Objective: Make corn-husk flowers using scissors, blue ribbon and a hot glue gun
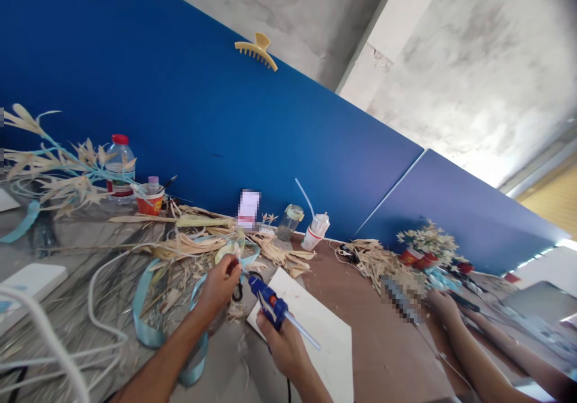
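My right hand [288, 343] is wrapped round a blue hot glue gun [270, 301], with a clear glue stick [303, 331] jutting from its back end. The gun's nozzle points at my left hand [223, 280], whose fingers are pinched together. At those fingertips shows a small pale piece [237, 250], too small to identify. Light blue ribbon [146, 307] hangs in loops beside my left forearm, and dark scissor handles [238, 289] show between the hands. A white board [315, 325] lies under and beyond the glue gun.
Dried husks [202, 244] litter the table's back, with a phone [247, 208], glass jar [290, 221] and white cup [315, 232] against the blue partition [202, 121]. White cable [92, 289] loops at left. A co-worker's hands [444, 307] are at right.
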Tool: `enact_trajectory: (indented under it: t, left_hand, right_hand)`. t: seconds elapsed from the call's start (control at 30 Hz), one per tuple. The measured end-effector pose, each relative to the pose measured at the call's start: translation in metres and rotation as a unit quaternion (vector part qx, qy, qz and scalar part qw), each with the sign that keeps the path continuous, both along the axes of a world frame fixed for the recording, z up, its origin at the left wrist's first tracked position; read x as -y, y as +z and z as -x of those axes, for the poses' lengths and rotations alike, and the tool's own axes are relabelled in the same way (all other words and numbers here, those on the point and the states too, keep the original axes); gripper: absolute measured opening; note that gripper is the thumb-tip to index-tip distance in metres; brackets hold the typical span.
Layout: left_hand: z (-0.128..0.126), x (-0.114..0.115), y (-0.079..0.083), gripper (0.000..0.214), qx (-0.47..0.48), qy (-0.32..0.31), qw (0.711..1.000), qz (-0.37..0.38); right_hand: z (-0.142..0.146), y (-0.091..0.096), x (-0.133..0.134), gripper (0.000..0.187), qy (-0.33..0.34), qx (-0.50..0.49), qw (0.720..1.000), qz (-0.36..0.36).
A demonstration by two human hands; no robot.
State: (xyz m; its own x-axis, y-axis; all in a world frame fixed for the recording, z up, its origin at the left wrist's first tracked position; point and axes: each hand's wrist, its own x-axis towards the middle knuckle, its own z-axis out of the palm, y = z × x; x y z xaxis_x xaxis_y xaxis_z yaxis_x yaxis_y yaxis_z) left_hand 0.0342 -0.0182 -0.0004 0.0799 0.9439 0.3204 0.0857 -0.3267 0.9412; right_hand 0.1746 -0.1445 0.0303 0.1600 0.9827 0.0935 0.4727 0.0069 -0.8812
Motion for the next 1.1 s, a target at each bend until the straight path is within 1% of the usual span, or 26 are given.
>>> enact_trajectory:
  t: [0.13,0.33,0.53,0.67,0.83,1.1]
  left_hand:
    - [0.0004,0.0017,0.0019,0.011,-0.017,0.008,1.0,-0.014]
    - [0.0012,0.003,0.0048,0.011,-0.02,0.012,1.0,-0.01]
    - [0.0014,0.0056,0.0093,0.012,-0.016,0.024,0.999,-0.015]
    - [0.0017,0.0032,0.0067,0.014,-0.031,0.03,0.999,-0.029]
    - [0.0017,0.0005,0.0027,0.014,-0.045,0.035,0.998,-0.02]
    - [0.0018,0.0052,0.009,0.016,-0.037,0.027,0.999,-0.022]
  right_hand:
    - [0.0014,-0.0012,-0.0033,0.033,-0.001,0.001,1.0,-0.009]
    - [0.0013,-0.0005,-0.0006,0.027,-0.012,0.009,1.0,-0.002]
    - [0.0024,0.0043,0.0009,0.033,-0.011,-0.003,1.0,0.006]
    - [0.003,0.0027,-0.0011,0.036,-0.009,0.004,1.0,0.01]
    - [0.0,0.0008,0.0014,0.035,-0.004,0.015,1.0,0.016]
    - [0.001,0.004,-0.0057,0.031,-0.012,-0.017,1.0,0.015]
